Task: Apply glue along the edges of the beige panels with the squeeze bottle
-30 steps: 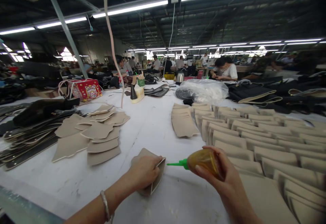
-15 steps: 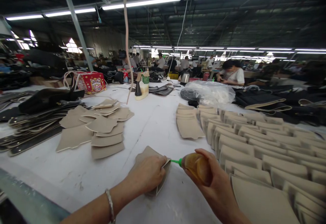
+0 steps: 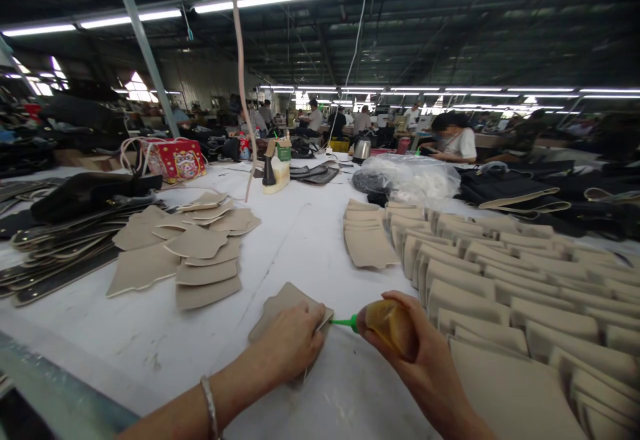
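Note:
My left hand point(image 3: 293, 340) grips a beige leather piece point(image 3: 280, 303) near its right edge, fingers closed over it on the white table. The piece looks folded, and its lower part is partly hidden under the hand. In my right hand point(image 3: 425, 347) is a glue bottle point(image 3: 387, 327) with amber liquid and a green nozzle, held on its side. The nozzle tip points left and meets the right edge of the leather piece beside my left fingers. Whether any glue is flowing out is too small to see.
Rows of folded beige pieces point(image 3: 480, 287) fill the right side. Loose beige pieces point(image 3: 205, 253) lie at left, beside stacked black pieces point(image 3: 65, 247). Farther back are a red bag point(image 3: 175, 159), a cut-open container point(image 3: 277, 175) and clear plastic point(image 3: 410, 180). A co-worker point(image 3: 453, 137) sits beyond.
The nozzle tip has shifted slightly down along the leather edge. My left hand and the leather piece have moved a little left, and the piece lies flatter. The view has shifted slightly.

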Demonstrator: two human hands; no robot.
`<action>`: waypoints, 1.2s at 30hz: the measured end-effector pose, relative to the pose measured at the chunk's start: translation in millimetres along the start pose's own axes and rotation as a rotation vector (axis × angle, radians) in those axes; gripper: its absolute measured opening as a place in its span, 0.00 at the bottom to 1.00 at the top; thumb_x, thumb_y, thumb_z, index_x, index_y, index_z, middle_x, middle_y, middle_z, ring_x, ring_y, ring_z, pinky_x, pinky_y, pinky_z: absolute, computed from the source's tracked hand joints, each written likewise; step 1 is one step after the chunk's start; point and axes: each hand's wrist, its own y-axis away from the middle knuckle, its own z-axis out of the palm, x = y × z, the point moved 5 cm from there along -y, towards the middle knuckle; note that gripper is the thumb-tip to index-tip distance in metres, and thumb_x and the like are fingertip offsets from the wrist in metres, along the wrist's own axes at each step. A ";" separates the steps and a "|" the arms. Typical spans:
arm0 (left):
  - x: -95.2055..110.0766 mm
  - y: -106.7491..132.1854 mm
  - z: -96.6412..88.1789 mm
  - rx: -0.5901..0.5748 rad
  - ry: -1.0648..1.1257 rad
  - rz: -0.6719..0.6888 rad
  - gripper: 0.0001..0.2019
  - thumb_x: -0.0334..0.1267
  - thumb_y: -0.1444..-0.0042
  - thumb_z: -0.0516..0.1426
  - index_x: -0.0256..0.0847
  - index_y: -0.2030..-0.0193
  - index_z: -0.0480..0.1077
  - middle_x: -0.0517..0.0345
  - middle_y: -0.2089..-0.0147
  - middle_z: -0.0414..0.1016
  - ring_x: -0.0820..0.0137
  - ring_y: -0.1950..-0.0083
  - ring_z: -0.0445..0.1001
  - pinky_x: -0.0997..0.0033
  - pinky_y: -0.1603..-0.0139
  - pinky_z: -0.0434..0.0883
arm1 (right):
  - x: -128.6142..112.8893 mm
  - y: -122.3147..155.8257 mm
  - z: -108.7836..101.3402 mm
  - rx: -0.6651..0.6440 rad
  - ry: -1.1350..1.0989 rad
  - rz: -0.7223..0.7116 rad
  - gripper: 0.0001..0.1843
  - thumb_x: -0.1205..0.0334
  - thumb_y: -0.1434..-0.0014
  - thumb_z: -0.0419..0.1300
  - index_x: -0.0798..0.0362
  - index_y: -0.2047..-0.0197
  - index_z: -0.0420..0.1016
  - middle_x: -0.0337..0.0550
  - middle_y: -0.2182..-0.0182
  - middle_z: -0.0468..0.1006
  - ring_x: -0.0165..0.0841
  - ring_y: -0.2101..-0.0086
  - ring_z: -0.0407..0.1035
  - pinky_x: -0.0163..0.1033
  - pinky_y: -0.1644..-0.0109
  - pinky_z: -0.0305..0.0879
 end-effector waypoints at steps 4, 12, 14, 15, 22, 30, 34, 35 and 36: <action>0.9 0.9 -0.8 -0.011 -0.026 -0.010 0.22 0.36 0.43 0.45 0.48 0.41 0.61 0.51 0.56 0.73 0.61 0.58 0.74 0.64 0.59 0.68 | 3.8 -1.2 -2.4 0.041 -0.013 -0.001 0.26 0.48 0.45 0.63 0.46 0.48 0.61 0.43 0.56 0.73 0.40 0.61 0.71 0.44 0.56 0.66; 1.3 1.3 -3.6 -0.015 -0.006 0.003 0.20 0.36 0.42 0.44 0.49 0.44 0.63 0.52 0.58 0.73 0.61 0.59 0.74 0.64 0.59 0.67 | 6.5 -0.2 -2.2 -0.003 -0.075 0.029 0.25 0.48 0.46 0.63 0.47 0.49 0.62 0.42 0.59 0.74 0.39 0.63 0.71 0.43 0.58 0.67; 1.1 2.0 -3.2 -0.016 -0.005 0.002 0.20 0.37 0.42 0.44 0.49 0.43 0.62 0.52 0.58 0.72 0.60 0.59 0.74 0.64 0.60 0.67 | 8.1 -1.9 -3.3 0.020 -0.086 0.039 0.25 0.48 0.46 0.63 0.47 0.49 0.62 0.42 0.58 0.74 0.40 0.63 0.71 0.43 0.57 0.66; 1.1 2.6 -2.9 -0.018 -0.006 0.002 0.20 0.38 0.42 0.44 0.49 0.43 0.63 0.51 0.58 0.72 0.60 0.59 0.74 0.64 0.60 0.67 | 9.2 -2.3 -3.7 0.031 -0.085 0.045 0.26 0.48 0.46 0.63 0.47 0.49 0.62 0.43 0.58 0.74 0.40 0.62 0.70 0.44 0.57 0.66; 0.6 7.5 0.2 -0.039 0.002 -0.005 0.20 0.39 0.41 0.43 0.51 0.43 0.62 0.52 0.59 0.70 0.60 0.60 0.74 0.63 0.59 0.67 | 12.9 3.0 -1.2 -0.045 -0.176 0.078 0.26 0.48 0.47 0.64 0.47 0.49 0.62 0.41 0.60 0.72 0.39 0.64 0.69 0.43 0.58 0.66; -1.2 10.6 -0.7 -0.067 0.022 -0.016 0.22 0.38 0.40 0.42 0.51 0.40 0.60 0.52 0.57 0.69 0.61 0.58 0.74 0.64 0.57 0.67 | 15.9 3.0 -0.6 -0.013 -0.191 0.145 0.28 0.47 0.48 0.64 0.47 0.49 0.61 0.40 0.61 0.72 0.39 0.64 0.69 0.44 0.57 0.64; -1.3 11.4 -1.7 -0.061 0.030 -0.011 0.22 0.39 0.40 0.42 0.50 0.40 0.60 0.52 0.56 0.69 0.61 0.58 0.74 0.63 0.57 0.67 | 9.9 7.3 4.1 -0.150 -0.274 0.157 0.27 0.47 0.48 0.64 0.46 0.49 0.61 0.37 0.64 0.71 0.37 0.66 0.68 0.42 0.60 0.64; -1.7 11.5 -1.5 -0.060 0.031 -0.008 0.22 0.39 0.40 0.42 0.50 0.40 0.60 0.52 0.56 0.69 0.61 0.58 0.74 0.63 0.56 0.67 | 8.9 7.4 3.4 -0.144 -0.282 0.162 0.26 0.48 0.47 0.64 0.46 0.50 0.61 0.36 0.64 0.71 0.37 0.66 0.68 0.41 0.60 0.64; -2.2 11.5 -1.2 -0.059 0.035 -0.005 0.22 0.39 0.40 0.42 0.51 0.39 0.60 0.52 0.56 0.69 0.61 0.58 0.74 0.63 0.56 0.67 | 8.6 7.3 2.0 -0.121 -0.279 0.169 0.26 0.48 0.47 0.64 0.47 0.50 0.61 0.37 0.64 0.71 0.38 0.66 0.68 0.41 0.59 0.63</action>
